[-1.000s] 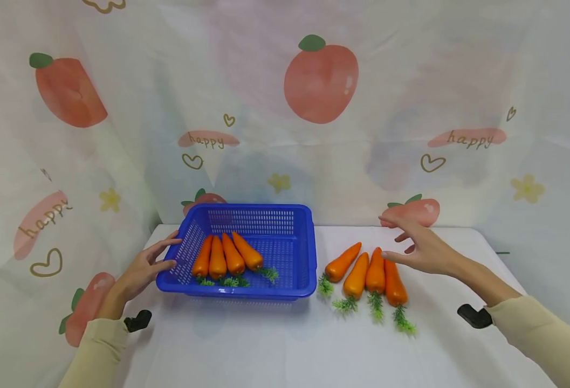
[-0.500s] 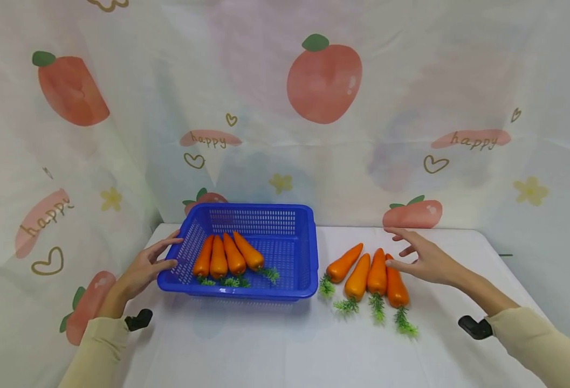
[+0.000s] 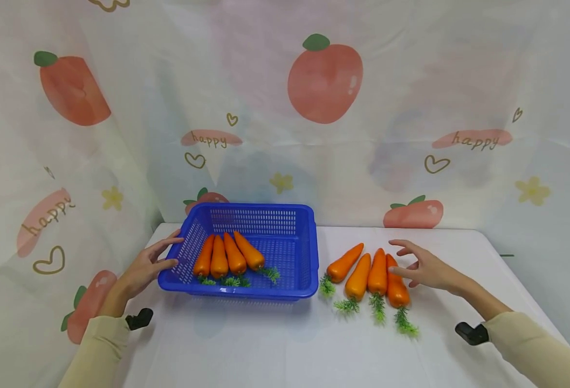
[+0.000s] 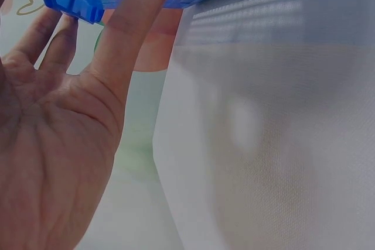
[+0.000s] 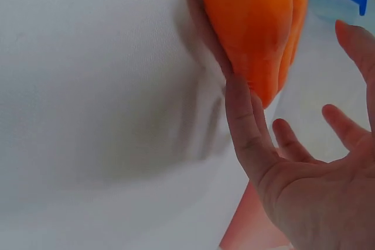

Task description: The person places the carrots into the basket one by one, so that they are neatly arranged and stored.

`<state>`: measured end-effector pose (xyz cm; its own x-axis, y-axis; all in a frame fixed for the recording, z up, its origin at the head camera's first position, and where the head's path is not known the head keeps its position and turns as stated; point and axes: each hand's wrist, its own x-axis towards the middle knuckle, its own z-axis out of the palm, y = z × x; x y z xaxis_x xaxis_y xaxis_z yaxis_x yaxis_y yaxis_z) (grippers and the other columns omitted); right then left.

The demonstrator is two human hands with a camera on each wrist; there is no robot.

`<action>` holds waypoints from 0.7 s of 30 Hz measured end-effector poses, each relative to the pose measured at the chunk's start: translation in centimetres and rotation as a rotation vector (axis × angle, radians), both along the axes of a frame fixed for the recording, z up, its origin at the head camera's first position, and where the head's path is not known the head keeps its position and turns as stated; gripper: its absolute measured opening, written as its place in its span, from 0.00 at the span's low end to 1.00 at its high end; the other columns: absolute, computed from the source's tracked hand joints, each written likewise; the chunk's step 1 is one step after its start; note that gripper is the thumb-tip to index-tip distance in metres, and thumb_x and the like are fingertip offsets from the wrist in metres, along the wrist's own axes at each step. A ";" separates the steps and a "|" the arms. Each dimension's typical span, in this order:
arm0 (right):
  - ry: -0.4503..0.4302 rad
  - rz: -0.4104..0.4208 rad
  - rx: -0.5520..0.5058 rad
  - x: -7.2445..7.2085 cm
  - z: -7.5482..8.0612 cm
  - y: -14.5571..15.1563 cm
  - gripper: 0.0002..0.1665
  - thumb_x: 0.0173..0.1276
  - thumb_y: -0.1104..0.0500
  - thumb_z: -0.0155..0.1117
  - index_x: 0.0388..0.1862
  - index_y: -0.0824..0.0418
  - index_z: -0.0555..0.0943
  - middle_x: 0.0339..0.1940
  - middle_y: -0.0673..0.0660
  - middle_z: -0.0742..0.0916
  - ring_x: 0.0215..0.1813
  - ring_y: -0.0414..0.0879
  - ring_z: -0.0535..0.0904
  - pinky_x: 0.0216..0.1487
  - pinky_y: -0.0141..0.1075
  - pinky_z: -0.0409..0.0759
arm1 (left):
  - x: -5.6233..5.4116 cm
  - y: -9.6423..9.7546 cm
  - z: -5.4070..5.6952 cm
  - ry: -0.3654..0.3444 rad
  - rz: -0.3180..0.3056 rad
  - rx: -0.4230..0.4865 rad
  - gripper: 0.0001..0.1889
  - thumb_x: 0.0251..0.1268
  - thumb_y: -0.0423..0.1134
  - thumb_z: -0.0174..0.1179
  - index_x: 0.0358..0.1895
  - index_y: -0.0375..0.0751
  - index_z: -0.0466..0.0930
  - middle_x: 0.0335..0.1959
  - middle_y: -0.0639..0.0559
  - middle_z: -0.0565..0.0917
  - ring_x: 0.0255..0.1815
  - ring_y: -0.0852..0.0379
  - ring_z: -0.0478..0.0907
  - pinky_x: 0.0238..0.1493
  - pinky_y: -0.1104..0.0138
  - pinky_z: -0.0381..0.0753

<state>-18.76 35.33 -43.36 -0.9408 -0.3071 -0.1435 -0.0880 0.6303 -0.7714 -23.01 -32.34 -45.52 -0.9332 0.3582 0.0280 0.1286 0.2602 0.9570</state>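
Note:
On the white table sits a blue plastic basket [image 3: 304,253]. Several orange carrots [image 3: 219,261] with green tops lie side by side in its left part. At the basket's left rim is my left hand [image 3: 141,272], its fairly straight fingers and thumb touching the rim; the left wrist view has this hand [image 4: 64,121] below the rim. Right of the basket lies a fanned row of more carrots [image 3: 357,277]. My right hand [image 3: 427,269] is beside the rightmost carrot [image 3: 398,285], fingers spread and holding nothing. In the right wrist view its thumb reaches the carrot's [image 5: 249,19] tip.
A printed cloth [image 3: 323,161] hangs behind the table and along the left side. The white tabletop [image 3: 285,345] stretches in front of the basket and carrots. A black wrist device [image 3: 471,333] shows at the right sleeve, with another [image 3: 139,319] at the left.
My right hand has come down and slightly right, closer to the rightmost carrot. The left hand stays at the basket's rim, and the carrots have not moved.

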 end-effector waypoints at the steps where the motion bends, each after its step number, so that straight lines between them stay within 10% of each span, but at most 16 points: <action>1: -0.025 -0.002 -0.009 0.0 -0.2 0.1 0.48 0.72 0.53 0.70 0.82 0.61 0.55 0.70 0.81 0.66 0.42 0.54 0.85 0.38 0.46 0.89 | 0.0 0.0 0.0 0.001 0.001 -0.003 0.31 0.75 0.36 0.60 0.78 0.40 0.63 0.86 0.51 0.44 0.82 0.28 0.43 0.55 0.61 0.85; 21: -0.185 -0.015 -0.044 0.2 -1.4 0.0 0.44 0.70 0.55 0.71 0.78 0.66 0.60 0.56 0.73 0.74 0.39 0.54 0.82 0.39 0.49 0.89 | 0.0 0.0 -0.1 -0.006 0.016 -0.026 0.32 0.75 0.38 0.60 0.78 0.42 0.63 0.86 0.52 0.44 0.81 0.28 0.44 0.54 0.58 0.86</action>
